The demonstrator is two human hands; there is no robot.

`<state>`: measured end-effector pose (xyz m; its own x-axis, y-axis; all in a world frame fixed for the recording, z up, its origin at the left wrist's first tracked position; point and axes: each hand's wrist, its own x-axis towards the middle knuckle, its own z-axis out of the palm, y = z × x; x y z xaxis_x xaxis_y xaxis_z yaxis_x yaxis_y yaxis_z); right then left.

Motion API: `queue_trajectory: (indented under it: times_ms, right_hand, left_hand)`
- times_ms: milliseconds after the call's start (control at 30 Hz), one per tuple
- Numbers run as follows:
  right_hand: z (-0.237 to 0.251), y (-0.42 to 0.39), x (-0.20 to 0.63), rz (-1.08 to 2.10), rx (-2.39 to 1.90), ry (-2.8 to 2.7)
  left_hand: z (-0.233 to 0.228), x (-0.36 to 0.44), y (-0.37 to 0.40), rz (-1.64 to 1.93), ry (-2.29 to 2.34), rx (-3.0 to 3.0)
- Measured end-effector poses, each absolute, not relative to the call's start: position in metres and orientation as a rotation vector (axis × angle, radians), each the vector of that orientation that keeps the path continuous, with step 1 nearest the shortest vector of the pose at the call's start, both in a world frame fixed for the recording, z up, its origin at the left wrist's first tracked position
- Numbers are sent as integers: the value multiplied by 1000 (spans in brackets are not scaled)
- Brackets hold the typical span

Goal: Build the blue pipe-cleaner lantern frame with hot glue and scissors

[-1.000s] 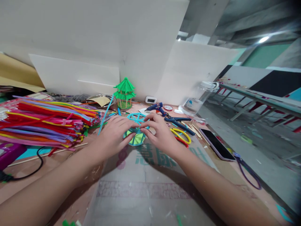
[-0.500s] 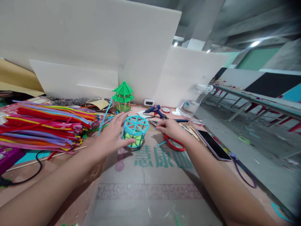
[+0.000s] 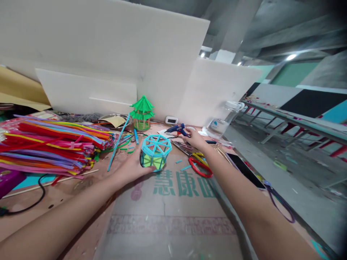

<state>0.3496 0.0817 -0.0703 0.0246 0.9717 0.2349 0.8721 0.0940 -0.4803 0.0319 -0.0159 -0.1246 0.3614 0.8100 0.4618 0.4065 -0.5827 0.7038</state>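
My left hand (image 3: 135,163) is closed around the lower left side of a small octagonal pavilion frame (image 3: 156,146), light blue with a yellow-green base. Its thumb lies along the base's front; the other fingers are partly hidden behind the frame. Farther back, my right hand (image 3: 197,139) has its fingers on the handle of a blue glue gun (image 3: 176,128), which lies with its nozzle pointing left. Below that hand are red-handled scissors (image 3: 200,168) and a few cut blue pieces (image 3: 185,168). A green two-tiered pavilion model (image 3: 142,112) stands behind the blue frame.
Bundles of coloured pipe cleaners (image 3: 54,144) fill the left side. A phone (image 3: 245,169) lies at the right edge near a clear water bottle (image 3: 223,119). A small digital clock (image 3: 171,120) stands before white boards (image 3: 103,47). A printed plastic sheet (image 3: 168,206) covers the front.
My left hand has closed on the blue frame from an open pose beside it. My right hand has moved back from near the scissors to the glue gun's handle, uncovering the scissors.
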Motion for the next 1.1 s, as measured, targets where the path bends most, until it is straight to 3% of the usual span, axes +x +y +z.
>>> queue_trajectory:
  times_ms: [367, 600, 833, 1100]
  right_hand:
    - [-86, 118, 336, 356, -1878, -1693]
    - [-46, 57, 340, 425, -1698, -1596]
    - [-33, -29, 332, 753, -1260, -1700]
    - [-23, -34, 310, 717, -1064, -1968]
  left_hand:
    - [-137, 33, -14, 1185, 1109, 2168]
    - [-136, 34, -13, 1212, 1203, 2211]
    - [-141, 32, -12, 1218, 1280, 2216]
    - [-145, 32, -9, 1304, 1386, 2225]
